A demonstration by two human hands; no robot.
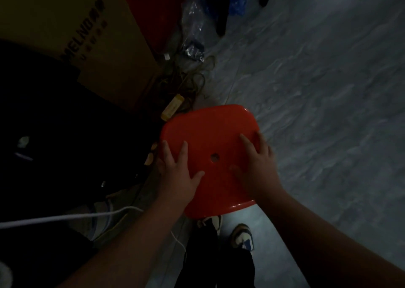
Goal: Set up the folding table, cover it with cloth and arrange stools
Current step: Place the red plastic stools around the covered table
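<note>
Hidden and cut-off parts in a dark room

The red stool [210, 139] shows only its seat; its legs are hidden under it. Both hands lie flat on the seat, the left hand [177, 174] and the right hand [257, 167], and cover parts of it, and both arms run off the bottom edge. The big dark shape [54, 134] on the left is too dark to tell what it is. The cardboard box [72, 25] is cut by the top edge, and its print is only partly readable. Only 2 dark legs [221, 22] of something show at the top. 1 shoe [210, 221] is partly hidden by the seat.
</note>
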